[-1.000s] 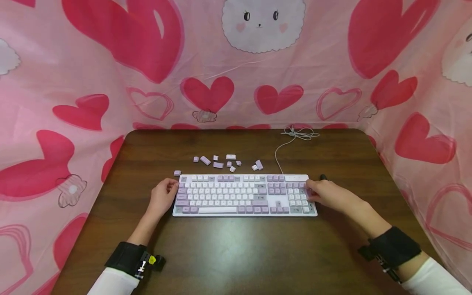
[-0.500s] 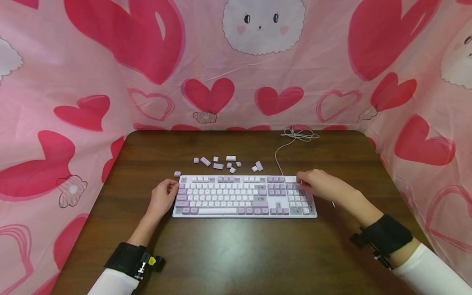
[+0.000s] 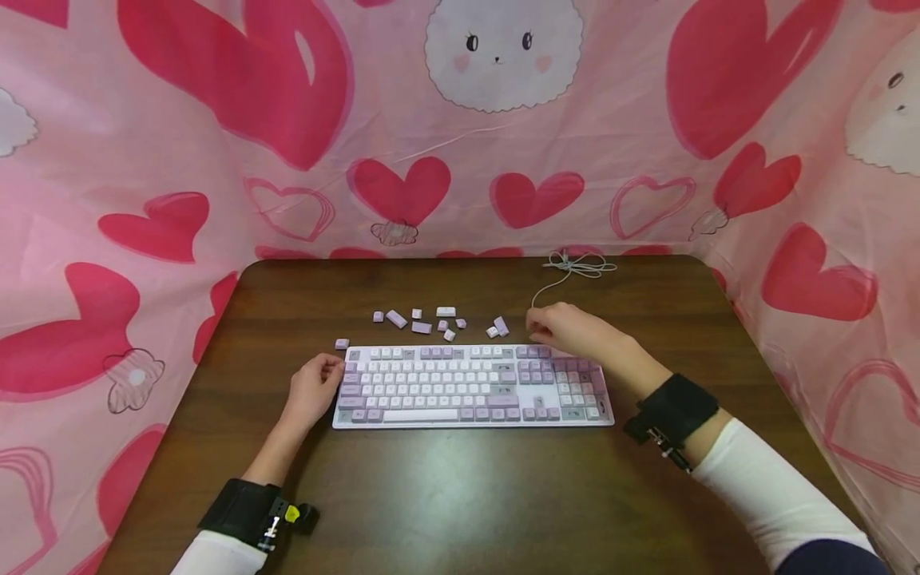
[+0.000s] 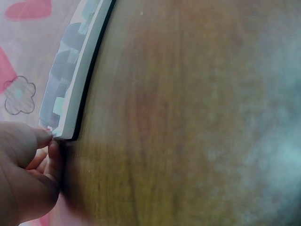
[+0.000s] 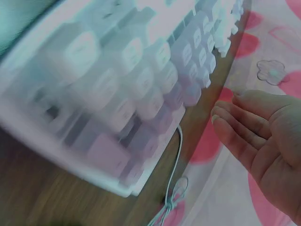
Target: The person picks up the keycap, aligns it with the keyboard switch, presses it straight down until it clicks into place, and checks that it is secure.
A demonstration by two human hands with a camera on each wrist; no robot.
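Observation:
A white and lilac keyboard [image 3: 424, 416] lies on the wooden table, with grey gaps where some keycaps are off. My left hand [image 3: 315, 389] holds its left end; in the left wrist view the thumb is on the keyboard's corner [image 4: 68, 127] and a finger sits just under it. My right hand [image 3: 571, 329] reaches over the keyboard's back right part, fingertips by the cable [image 3: 549, 285]. In the right wrist view its fingers [image 5: 235, 136] bend loosely with nothing between them. Several loose keycaps [image 3: 422, 327] lie behind the keyboard, the nearest pair [image 3: 501, 325] just left of the right fingertips.
One lilac keycap [image 3: 342, 344] sits by the keyboard's back left corner. The cable's tied coil [image 3: 580, 264] lies at the table's back edge. Pink heart-patterned cloth [image 3: 287, 216] surrounds the table [image 3: 460, 495] at the back and sides.
My right hand has travelled left and back, from the keyboard's right end to beyond its back edge. A small black piece beside it earlier no longer shows. The left hand stays put.

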